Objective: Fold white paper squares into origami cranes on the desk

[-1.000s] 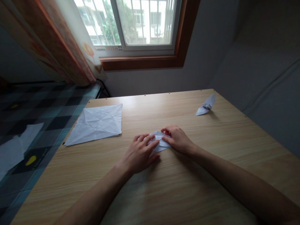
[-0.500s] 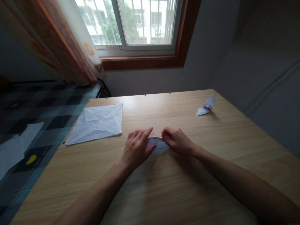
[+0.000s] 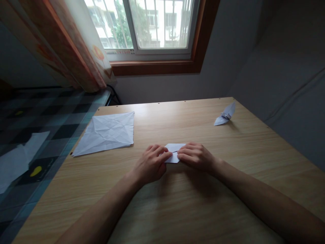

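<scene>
A small folded sheet of white paper [image 3: 175,147] is held between my two hands over the middle of the table. A slit or fold line runs across its face. My left hand [image 3: 152,162] is closed on its left end, fingers bent on top and the thumb tucked below. On the other end, my right hand [image 3: 196,155] grips the paper with its fingers together, fingertips lying on the upper face. Both ends of the paper are hidden under the fingers.
A creased white sheet [image 3: 111,132] lies at the table's left. A folded paper piece with pointed wings [image 3: 224,116] sits at the far right. Left of the wooden table [image 3: 162,210] is a checked bedspread [image 3: 58,132] with torn-looking white paper [image 3: 22,156]. A window stands beyond.
The folded paper has been turned so its bright, flat face shows. My left fingers have closed on its left end, and my right hand has shifted from a pinch to a flatter grip.
</scene>
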